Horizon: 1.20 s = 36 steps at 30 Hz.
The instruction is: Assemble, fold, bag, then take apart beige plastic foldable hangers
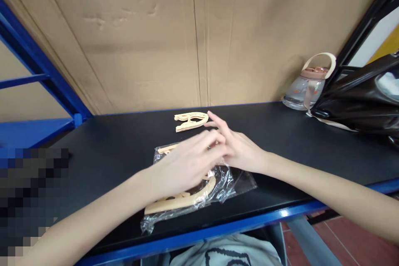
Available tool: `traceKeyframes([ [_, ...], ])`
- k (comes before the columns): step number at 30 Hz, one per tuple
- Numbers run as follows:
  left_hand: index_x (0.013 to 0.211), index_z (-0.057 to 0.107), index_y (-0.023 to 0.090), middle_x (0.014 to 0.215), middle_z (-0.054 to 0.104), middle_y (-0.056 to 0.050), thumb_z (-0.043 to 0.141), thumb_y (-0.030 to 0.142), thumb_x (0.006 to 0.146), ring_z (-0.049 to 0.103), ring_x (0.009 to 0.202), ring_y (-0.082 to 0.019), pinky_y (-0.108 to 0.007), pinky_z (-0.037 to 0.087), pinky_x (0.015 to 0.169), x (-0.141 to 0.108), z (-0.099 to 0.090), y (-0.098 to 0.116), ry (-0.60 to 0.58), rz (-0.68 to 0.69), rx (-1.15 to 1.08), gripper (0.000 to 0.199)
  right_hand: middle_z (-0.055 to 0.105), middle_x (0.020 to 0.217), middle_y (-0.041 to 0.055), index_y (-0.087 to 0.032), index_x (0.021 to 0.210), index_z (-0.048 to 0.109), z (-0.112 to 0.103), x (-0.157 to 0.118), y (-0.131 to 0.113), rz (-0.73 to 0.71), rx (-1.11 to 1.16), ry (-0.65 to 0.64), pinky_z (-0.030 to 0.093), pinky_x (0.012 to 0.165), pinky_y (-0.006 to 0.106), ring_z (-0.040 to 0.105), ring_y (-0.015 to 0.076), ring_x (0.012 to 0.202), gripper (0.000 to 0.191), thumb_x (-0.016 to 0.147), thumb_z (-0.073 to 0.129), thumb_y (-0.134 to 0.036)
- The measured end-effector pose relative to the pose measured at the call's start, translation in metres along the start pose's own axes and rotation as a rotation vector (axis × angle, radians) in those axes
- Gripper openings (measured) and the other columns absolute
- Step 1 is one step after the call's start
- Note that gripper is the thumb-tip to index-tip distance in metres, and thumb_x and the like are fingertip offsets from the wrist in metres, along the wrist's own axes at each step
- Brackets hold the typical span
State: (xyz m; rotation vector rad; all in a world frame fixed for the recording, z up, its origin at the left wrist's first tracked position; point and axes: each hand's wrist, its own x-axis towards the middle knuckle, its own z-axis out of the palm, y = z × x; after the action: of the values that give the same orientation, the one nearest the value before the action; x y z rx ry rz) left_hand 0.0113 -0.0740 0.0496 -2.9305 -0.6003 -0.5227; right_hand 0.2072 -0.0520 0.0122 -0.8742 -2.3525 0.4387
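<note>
A clear plastic bag lies on the black tabletop with cream-coloured folding pieces inside it. Over the bag, my left hand has its fingers bent together and meets my right hand. Anything between the fingertips is too small or hidden to name. My right hand has its index finger stretched toward another cream-coloured folded piece, which rests on the table just behind the hands. The hands cover the middle of the bag.
A clear bottle with a pink lid stands at the back right, beside a shiny black bag. Cardboard lines the back of the table. Blue metal framing rises at the left.
</note>
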Motion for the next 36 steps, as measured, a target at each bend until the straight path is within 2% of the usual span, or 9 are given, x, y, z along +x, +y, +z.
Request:
traceKeyframes([
  [3,0.113,0.054,0.020,0.112,0.052,-0.006,0.034,0.023,0.099,0.055,0.096,-0.016,-0.030,0.045,0.083,-0.005,-0.018,-0.020,0.091,-0.196,-0.055,0.025,0.048,0.133,0.0132,-0.024,0.149,0.004,-0.014,-0.002,-0.002,0.060,-0.118,0.088,0.052,0.080,0.039,0.061,0.0248,0.101,0.102,0.075,0.072,-0.042],
  [5,0.111,0.055,0.022,0.112,0.055,-0.004,0.033,0.036,0.099,0.058,0.087,-0.015,-0.029,0.046,0.077,-0.012,-0.031,-0.036,0.023,-0.368,-0.079,0.029,0.059,0.111,0.0083,-0.018,0.141,0.024,-0.024,-0.004,-0.003,0.119,-0.200,0.084,0.051,0.071,0.036,0.061,0.0209,0.084,0.089,0.073,0.073,-0.048],
  [7,0.119,0.054,0.024,0.114,0.056,-0.004,0.034,0.047,0.097,0.060,0.084,-0.016,-0.029,0.047,0.075,-0.022,-0.042,-0.050,-0.131,-0.524,-0.087,0.037,0.060,0.091,0.0022,-0.018,0.117,0.047,-0.031,-0.005,-0.006,0.171,-0.292,0.012,0.045,0.062,0.031,0.058,0.0176,0.072,0.061,0.073,0.073,-0.051],
  [10,0.134,0.046,0.028,0.134,0.049,-0.006,0.047,0.062,0.086,0.056,0.110,-0.024,-0.031,0.045,0.090,-0.038,-0.052,-0.066,-0.508,-0.655,-0.143,0.060,0.059,0.083,-0.0006,-0.019,0.084,0.056,-0.035,-0.006,-0.008,0.184,-0.397,-0.112,0.039,0.061,0.028,0.057,0.0166,0.073,0.035,0.075,0.073,-0.049],
  [14,0.141,0.040,0.024,0.139,0.046,-0.009,0.060,0.070,0.071,0.051,0.118,-0.028,-0.031,0.043,0.094,-0.046,-0.055,-0.072,-0.765,-0.773,-0.172,0.086,0.061,0.088,0.0005,-0.019,0.088,0.058,-0.029,-0.007,-0.008,0.202,-0.445,-0.172,0.039,0.069,0.030,0.057,0.0178,0.077,0.032,0.078,0.072,-0.047],
  [19,0.137,0.043,0.025,0.126,0.054,-0.009,0.060,0.063,0.073,0.059,0.100,-0.024,-0.029,0.047,0.081,-0.040,-0.051,-0.067,-0.754,-0.719,-0.226,0.076,0.061,0.090,0.0024,-0.018,0.091,0.059,-0.022,-0.008,-0.003,0.156,-0.452,-0.160,0.039,0.077,0.034,0.057,0.0193,0.081,0.024,0.086,0.064,-0.042],
  [25,0.139,0.041,0.025,0.125,0.053,-0.010,0.061,0.057,0.074,0.058,0.100,-0.024,-0.027,0.045,0.079,-0.040,-0.048,-0.070,-0.726,-0.673,-0.309,0.075,0.057,0.102,0.0059,-0.027,0.113,0.067,-0.017,-0.007,0.001,0.126,-0.349,-0.147,0.039,0.084,0.038,0.055,0.0221,0.092,0.030,0.088,0.061,-0.042],
  [31,0.138,0.041,0.024,0.121,0.053,-0.009,0.062,0.052,0.074,0.057,0.095,-0.022,-0.027,0.045,0.076,-0.038,-0.045,-0.069,-0.709,-0.648,-0.296,0.073,0.057,0.095,0.0034,-0.025,0.088,0.072,-0.013,-0.004,-0.001,0.108,-0.256,-0.126,0.035,0.083,0.036,0.053,0.0202,0.090,0.014,0.086,0.065,-0.037],
  [36,0.137,0.041,0.023,0.120,0.055,-0.008,0.060,0.056,0.077,0.057,0.096,-0.020,-0.026,0.045,0.077,-0.036,-0.040,-0.068,-0.662,-0.624,-0.302,0.071,0.060,0.090,0.0010,-0.022,0.090,0.068,-0.006,-0.003,-0.002,0.074,-0.232,-0.103,0.034,0.079,0.032,0.055,0.0174,0.085,0.010,0.087,0.066,-0.031],
])
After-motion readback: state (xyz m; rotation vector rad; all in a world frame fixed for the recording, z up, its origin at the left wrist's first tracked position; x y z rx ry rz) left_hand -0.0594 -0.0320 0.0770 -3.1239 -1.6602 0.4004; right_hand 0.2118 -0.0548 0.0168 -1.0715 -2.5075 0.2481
